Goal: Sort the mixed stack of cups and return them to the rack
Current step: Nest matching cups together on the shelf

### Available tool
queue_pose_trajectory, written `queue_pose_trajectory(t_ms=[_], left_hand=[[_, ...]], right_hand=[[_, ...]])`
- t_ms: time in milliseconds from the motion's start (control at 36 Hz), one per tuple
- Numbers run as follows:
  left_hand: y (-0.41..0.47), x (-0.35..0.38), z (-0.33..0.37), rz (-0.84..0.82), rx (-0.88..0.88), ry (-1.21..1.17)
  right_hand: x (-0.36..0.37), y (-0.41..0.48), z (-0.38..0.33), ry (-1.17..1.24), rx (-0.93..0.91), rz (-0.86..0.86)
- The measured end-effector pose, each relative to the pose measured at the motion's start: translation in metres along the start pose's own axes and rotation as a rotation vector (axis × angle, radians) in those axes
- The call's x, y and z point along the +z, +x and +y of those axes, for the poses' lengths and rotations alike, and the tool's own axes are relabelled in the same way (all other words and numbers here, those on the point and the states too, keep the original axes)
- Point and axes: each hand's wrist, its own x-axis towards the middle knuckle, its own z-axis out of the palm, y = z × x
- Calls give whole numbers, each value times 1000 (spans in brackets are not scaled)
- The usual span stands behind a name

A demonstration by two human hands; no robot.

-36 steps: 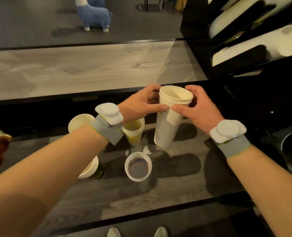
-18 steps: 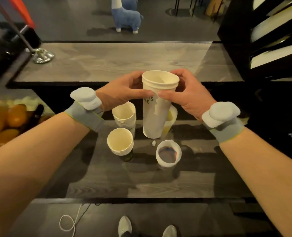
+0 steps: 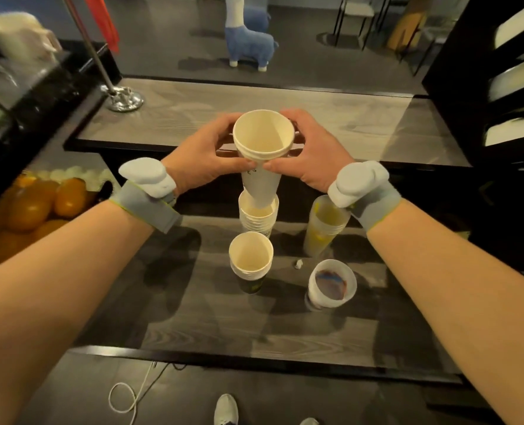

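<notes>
At the centre of the frame the person holds a nested stack of tall paper cups [image 3: 262, 167] above the desk [image 3: 285, 326]. The left hand [image 3: 204, 157] and the right hand [image 3: 311, 154] are both wrapped around its top, thumbs just under the rolled rim, fingers curled behind. The stack's lower end hangs right over the mouth of a second stack of white cups [image 3: 258, 217] standing on the desk; whether the two touch cannot be told.

Paper cups like these are probably very light and thin-walled, so a hard squeeze would dent them. The rolled rim looks like the stiffest part, which makes the band just below it the sensible place to grip. Nested cups tend to stick, so peeling one off likely calls for one hand pinning the stack and the other pulling at the rim.

Below centre stands a short cup [image 3: 250, 256] nested in dark-sided ones. To the right is a stack of frosted plastic cups [image 3: 323, 227], partly behind the right wrist, and at lower right a clear cup with a dark bottom [image 3: 331, 285]. A small white scrap [image 3: 298, 264] lies between them. These stand close together and could easily be knocked over by a forearm.

The rack [image 3: 499, 87] fills the upper right, well apart from the hands. Oranges [image 3: 37, 204] sit at the left edge.
</notes>
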Motion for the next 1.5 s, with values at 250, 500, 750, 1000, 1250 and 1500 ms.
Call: queue_pose_trajectory(t_ms=[250, 500, 750, 1000, 1250, 1500], left_hand=[[12, 18, -53, -12, -40, 148], [10, 44, -91, -140, -141, 301], [3, 65, -106, -170, -151, 385], [6, 67, -114, -150, -326, 209], [9, 72, -115, -121, -385, 0], [18, 45, -74, -89, -269, -65]], right_hand=[[31, -1, 37, -22, 78, -56], [65, 0, 66, -190, 196, -195], [95, -9, 100, -322, 286, -171], [104, -11, 108, -17, 435, -178], [105, -10, 101, 304, 645, -62], [61, -7, 59, 319, 535, 26]])
